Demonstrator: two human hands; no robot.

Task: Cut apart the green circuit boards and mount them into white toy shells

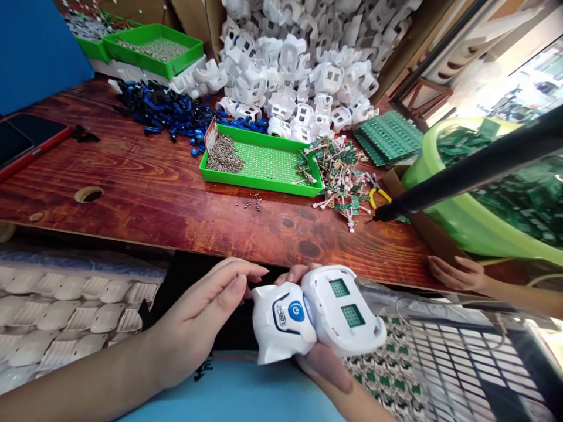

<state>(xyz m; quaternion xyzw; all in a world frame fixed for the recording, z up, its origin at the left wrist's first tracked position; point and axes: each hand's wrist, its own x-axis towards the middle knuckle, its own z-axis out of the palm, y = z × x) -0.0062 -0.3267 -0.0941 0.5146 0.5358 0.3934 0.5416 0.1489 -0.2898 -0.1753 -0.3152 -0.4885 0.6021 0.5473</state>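
Observation:
A white plastic toy robot body (285, 325) with a blue power-button emblem is in front of me, tilted. Joined to it is a white head shell (323, 310) with two square windows showing green boards. My right hand (323, 363) is wrapped round the toy from beneath; its fingertips show behind the far side, and most of the palm is hidden. Close to the toy's left edge is my left hand (215, 310), fingers stretched out and nothing in it. Whether its fingertips touch the shell I cannot tell.
On the wooden table (145, 193) stands a green tray (264, 184) of screws, beside wired boards (341, 170) and piled white shells (281, 76). A black rod-like tool (440, 181) slants in from the right. Another person's hand (457, 272) rests near a green tub (497, 217).

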